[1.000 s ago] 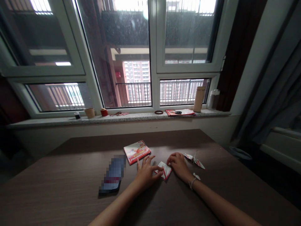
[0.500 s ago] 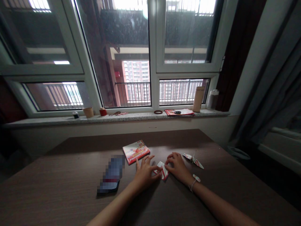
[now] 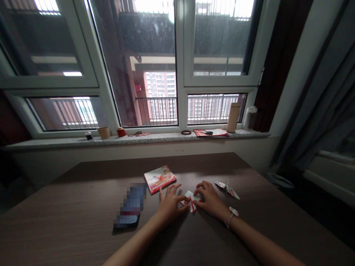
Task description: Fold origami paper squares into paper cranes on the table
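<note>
A small folded red-and-white paper piece [image 3: 190,200] lies on the dark wooden table [image 3: 83,225] between my two hands. My left hand [image 3: 169,204] presses on its left side, thumb and forefinger pinching the edge, the other fingers spread flat. My right hand [image 3: 209,199] has curled fingers gripping the paper's right side. A finished folded paper figure [image 3: 228,189] in the same red and white lies just right of my right hand. A red printed paper pack [image 3: 160,178] sits beyond my left hand.
A dark phone [image 3: 130,209] lies left of my left hand. The window sill [image 3: 155,139] behind the table holds small cups, a tall tan bottle [image 3: 233,117], a red ring and papers. Grey curtains [image 3: 324,111] hang at the right.
My right hand has moved left onto the paper piece, and both hands have drawn closer together. The paper looks narrower, folded in more tightly than before.
</note>
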`<state>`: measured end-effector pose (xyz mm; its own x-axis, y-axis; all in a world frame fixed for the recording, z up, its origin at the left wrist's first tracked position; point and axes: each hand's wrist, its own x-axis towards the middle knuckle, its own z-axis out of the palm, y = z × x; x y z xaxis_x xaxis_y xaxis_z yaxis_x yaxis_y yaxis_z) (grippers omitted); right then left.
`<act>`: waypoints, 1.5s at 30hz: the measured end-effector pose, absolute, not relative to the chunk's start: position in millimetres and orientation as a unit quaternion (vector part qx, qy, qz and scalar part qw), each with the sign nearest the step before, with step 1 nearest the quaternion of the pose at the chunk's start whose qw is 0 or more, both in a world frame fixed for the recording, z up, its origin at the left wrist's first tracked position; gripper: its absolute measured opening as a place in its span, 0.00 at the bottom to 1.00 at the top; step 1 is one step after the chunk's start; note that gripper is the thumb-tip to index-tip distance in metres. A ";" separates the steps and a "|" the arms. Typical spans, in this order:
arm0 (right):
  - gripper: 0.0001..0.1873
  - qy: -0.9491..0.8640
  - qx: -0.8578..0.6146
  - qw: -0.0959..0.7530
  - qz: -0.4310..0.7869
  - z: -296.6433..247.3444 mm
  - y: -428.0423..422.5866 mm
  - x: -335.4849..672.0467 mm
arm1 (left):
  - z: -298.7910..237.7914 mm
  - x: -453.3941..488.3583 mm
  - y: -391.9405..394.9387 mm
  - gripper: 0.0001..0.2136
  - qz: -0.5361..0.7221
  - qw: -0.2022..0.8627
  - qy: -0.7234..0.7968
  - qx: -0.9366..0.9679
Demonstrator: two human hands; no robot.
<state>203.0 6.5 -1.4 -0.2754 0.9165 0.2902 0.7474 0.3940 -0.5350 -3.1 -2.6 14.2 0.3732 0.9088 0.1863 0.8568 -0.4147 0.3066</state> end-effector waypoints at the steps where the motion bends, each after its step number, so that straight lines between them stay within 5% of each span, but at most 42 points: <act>1: 0.13 -0.786 -0.530 0.283 0.147 -1.1 5.9 202.9 | 14.2 -3.1 -2.6 0.11 0.164 0.080 0.535 0.825; 18: 0.12 -0.800 -0.500 0.299 0.145 -0.9 1.6 203.5 | 9.8 -3.7 -2.4 0.18 0.199 0.046 0.537 0.818; 29: 0.05 -0.778 -0.491 0.352 0.171 -5.2 10.3 203.7 | 10.5 -2.0 -2.5 0.10 0.205 0.068 0.559 0.801; 45: 0.03 -0.768 -0.536 0.334 0.106 -3.4 8.8 197.9 | 13.5 -1.1 -3.8 0.14 0.185 0.073 0.560 0.805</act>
